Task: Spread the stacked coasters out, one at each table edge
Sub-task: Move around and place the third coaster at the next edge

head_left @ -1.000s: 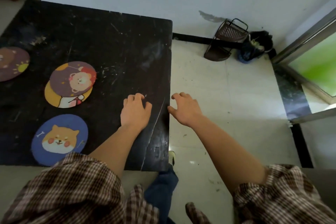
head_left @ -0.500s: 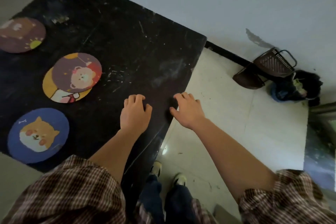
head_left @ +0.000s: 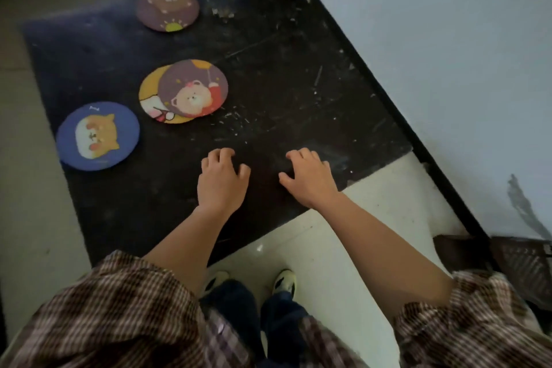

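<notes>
Coasters remaining stacked numbered two: a round purple bear-print coaster (head_left: 193, 87) lay on top of a round yellow coaster (head_left: 150, 89), offset toward the right so that the yellow one showed only along its left and lower rim. This pair sat near the middle of the scratched black square table (head_left: 298, 75). A round blue dog-print coaster (head_left: 98, 136) lay near the left edge, and a round brown coaster (head_left: 168, 8) near the far edge. My left hand (head_left: 220, 181) and right hand (head_left: 309, 178) were both empty, fingers loosely curled and slightly spread, over the table's near right part. The stack lay ahead and to the left of both hands. My left hand was the nearer one. Being round, the coasters offered no long axis. I judged the purple one the accessible piece, with the right and near edges not yet served.
</notes>
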A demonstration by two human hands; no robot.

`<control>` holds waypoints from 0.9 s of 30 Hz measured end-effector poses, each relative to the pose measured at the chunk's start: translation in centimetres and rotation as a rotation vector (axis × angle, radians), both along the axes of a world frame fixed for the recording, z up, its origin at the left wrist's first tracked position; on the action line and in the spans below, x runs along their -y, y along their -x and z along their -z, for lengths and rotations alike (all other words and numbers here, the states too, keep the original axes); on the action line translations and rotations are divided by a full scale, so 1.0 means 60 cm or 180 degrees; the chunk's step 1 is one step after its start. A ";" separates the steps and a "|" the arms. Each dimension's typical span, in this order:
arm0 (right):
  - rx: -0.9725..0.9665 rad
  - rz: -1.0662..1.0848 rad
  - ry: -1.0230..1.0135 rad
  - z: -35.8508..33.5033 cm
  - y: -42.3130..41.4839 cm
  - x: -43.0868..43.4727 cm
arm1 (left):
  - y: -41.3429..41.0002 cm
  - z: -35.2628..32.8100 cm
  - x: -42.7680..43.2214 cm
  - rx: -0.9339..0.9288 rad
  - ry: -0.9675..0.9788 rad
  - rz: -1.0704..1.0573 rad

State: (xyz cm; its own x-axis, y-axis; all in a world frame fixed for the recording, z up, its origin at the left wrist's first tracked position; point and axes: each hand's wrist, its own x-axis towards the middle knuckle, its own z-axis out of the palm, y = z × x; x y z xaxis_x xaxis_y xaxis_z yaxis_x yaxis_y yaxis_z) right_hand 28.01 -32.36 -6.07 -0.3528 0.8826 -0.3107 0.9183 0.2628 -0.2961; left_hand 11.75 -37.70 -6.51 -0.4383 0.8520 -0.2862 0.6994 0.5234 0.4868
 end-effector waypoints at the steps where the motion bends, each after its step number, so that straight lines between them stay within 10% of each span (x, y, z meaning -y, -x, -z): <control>1: 0.0015 -0.0127 -0.0014 0.000 0.000 -0.010 | -0.006 -0.002 0.002 0.0069 -0.0001 -0.0190; 12: -0.0123 -0.0933 0.0012 0.007 0.092 -0.132 | 0.063 0.007 -0.035 -0.0092 0.0028 -0.0963; 27: -0.0685 -0.0388 0.0354 0.048 0.229 -0.277 | 0.174 0.038 -0.183 -0.0293 -0.0161 -0.1205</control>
State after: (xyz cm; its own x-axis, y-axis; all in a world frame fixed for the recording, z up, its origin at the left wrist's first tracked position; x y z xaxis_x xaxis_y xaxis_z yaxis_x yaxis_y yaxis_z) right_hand 14.26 -15.73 -8.92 -0.5228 0.7942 -0.3097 0.7947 0.3225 -0.5143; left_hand 1.31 -26.73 -8.81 -0.7463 0.6371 -0.1928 0.5033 0.7297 0.4629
